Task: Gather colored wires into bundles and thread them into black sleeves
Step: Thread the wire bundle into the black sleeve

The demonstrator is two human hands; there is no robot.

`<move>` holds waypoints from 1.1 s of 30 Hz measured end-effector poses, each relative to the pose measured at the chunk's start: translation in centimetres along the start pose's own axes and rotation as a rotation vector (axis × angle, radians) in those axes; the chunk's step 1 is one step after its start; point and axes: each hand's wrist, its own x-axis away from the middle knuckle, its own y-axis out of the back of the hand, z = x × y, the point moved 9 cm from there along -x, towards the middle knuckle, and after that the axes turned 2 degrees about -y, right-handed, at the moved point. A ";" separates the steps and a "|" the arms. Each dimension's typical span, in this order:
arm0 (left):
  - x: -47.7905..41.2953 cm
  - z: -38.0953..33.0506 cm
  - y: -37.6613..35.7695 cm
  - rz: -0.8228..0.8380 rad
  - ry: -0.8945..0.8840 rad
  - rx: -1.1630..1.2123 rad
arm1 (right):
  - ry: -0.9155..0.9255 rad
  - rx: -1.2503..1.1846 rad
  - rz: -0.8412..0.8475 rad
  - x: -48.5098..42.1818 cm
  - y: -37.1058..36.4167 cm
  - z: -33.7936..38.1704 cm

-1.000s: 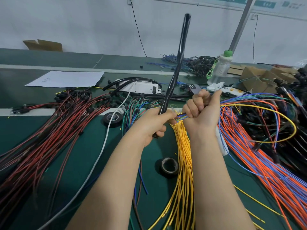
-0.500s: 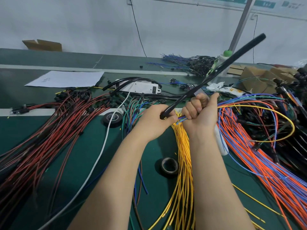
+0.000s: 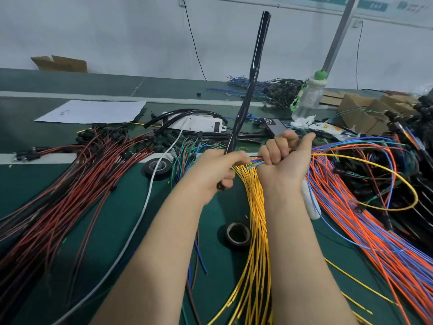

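**Left of bench.** A spread of red and black wires [image 3: 70, 184] is noted on the green bench [image 3: 121, 226], with a tape roll [image 3: 157, 167] just beside it. Neither is engaged in the step in hand.

**Left hand.** The left hand [image 3: 215, 170] is closed in a fist round the lower part of the black sleeve [image 3: 248, 90]. The sleeve is held nearly upright and well clear of the bench. Its short lower end shows beneath the fist, and its upper end is raised against the wall.

**Wire bundle.** The wire bundle [image 3: 255, 163] is found between the two hands. Its cut ends point towards the left thumb, very close to it; contact cannot be confirmed. No wire is seen inside the sleeve, so threading is judged not yet begun.

**Right hand.** The right hand [image 3: 285, 160] is clenched tightly on the bundle just behind the tips. From it the strands trail right, among them a wide yellow loop [image 3: 398, 184] over the orange and blue wires [image 3: 363, 231].

**Recommendations.**
- One sleeve mouth should be lowered and brought into line with the bundle tips.
- The tips should be evened and kept pinched close, with only a short length left exposed, so that no strand is splayed at the mouth.
- The sleeve appears flattened in places. It is judged that its mouth should be squeezed open first.
- Feeding is best done in short pushes, with the grip reset behind each advance.
- The yellow loop may snag on the neighbouring pile and should be kept free.
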 end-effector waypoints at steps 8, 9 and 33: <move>0.1 0.9 -0.2 0.069 0.112 0.086 | -0.029 0.007 0.089 0.1 -0.8 -0.1; 0.1 1.0 -0.2 0.068 0.122 0.095 | -0.034 0.010 0.096 0.1 -0.8 -0.2; -0.1 2.1 -0.8 0.068 0.197 0.283 | -0.062 0.054 0.173 0.4 -1.8 -0.4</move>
